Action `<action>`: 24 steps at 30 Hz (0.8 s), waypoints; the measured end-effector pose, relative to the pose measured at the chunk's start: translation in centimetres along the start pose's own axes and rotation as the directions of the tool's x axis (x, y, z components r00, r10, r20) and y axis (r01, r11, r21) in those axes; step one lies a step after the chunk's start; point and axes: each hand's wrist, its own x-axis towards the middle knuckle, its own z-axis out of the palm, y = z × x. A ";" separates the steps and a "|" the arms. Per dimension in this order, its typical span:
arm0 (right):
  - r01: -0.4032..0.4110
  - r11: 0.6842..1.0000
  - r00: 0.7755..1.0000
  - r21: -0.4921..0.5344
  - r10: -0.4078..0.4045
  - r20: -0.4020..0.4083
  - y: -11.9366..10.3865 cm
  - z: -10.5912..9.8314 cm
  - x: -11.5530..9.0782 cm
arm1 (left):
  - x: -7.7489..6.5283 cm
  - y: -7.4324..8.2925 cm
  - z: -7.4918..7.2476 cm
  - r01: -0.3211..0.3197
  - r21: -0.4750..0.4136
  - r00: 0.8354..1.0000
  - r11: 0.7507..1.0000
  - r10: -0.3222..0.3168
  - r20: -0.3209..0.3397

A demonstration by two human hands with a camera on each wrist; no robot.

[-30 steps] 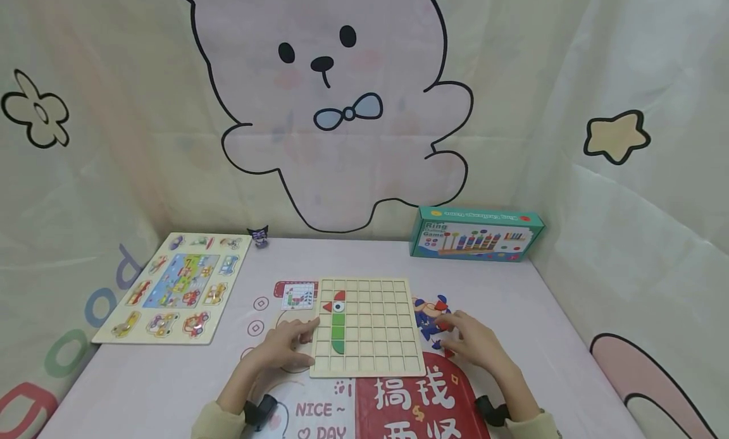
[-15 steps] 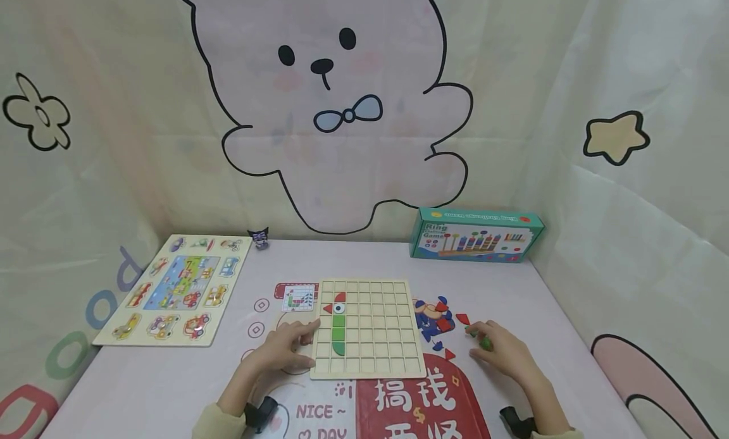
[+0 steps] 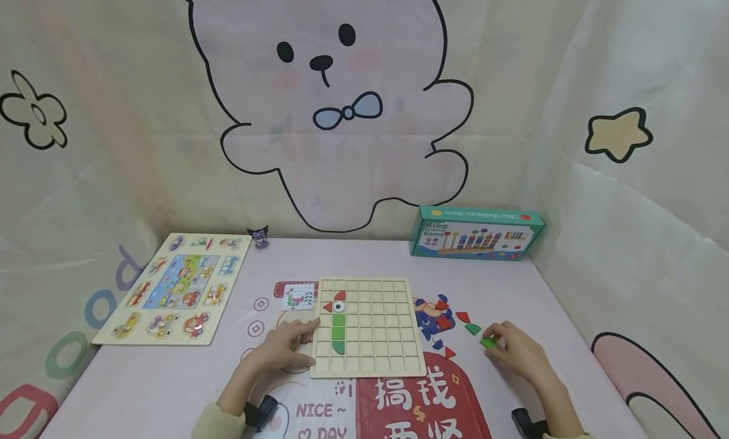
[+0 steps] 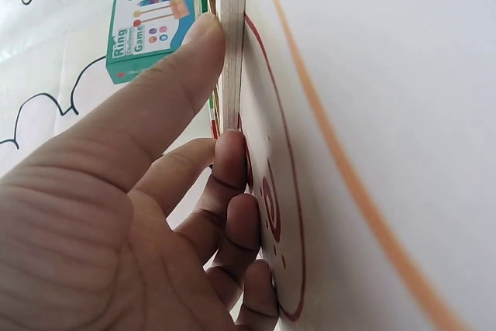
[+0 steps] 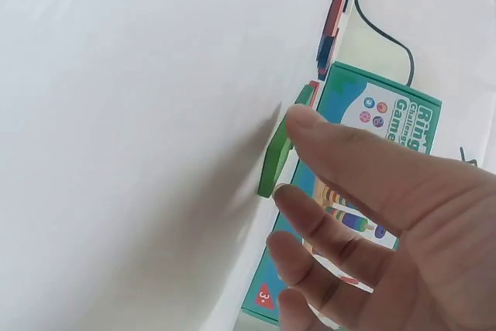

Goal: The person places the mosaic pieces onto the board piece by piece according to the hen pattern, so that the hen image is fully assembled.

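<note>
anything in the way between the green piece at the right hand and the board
If slid, yes: a red triangle, then a small blue piece, lie between that green piece and the board. Lifted over them, it would probably meet nothing visible.

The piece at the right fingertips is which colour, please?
The piece is green, clearest in the right wrist view.

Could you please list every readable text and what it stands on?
"Ring Challenge Game": box, front; top too, upside down.
"3+": box.
"NICE ~", "DAY": table.
"搞", "$": table's red print; other characters unclear or cut off.
"ood": left curtain; red letter cut off.
Puzzle, card: any text too small.
</note>
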 end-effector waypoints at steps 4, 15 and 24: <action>0.001 1.000 1.000 -0.002 -0.001 -0.004 0.4 -0.1 -0.1 | 0.0 0.0 0.0 -0.005 0.004 1.000 1.000 0.005 -0.001; -0.020 1.000 1.000 0.005 0.020 -0.009 0.8 -0.1 0.2 | 0.1 -0.2 0.0 -0.004 0.000 1.000 1.000 0.004 0.002; -0.049 0.999 0.999 0.012 0.049 0.017 0.1 -0.3 0.2 | 0.2 -0.4 0.2 -0.001 -0.005 1.000 1.000 0.001 0.000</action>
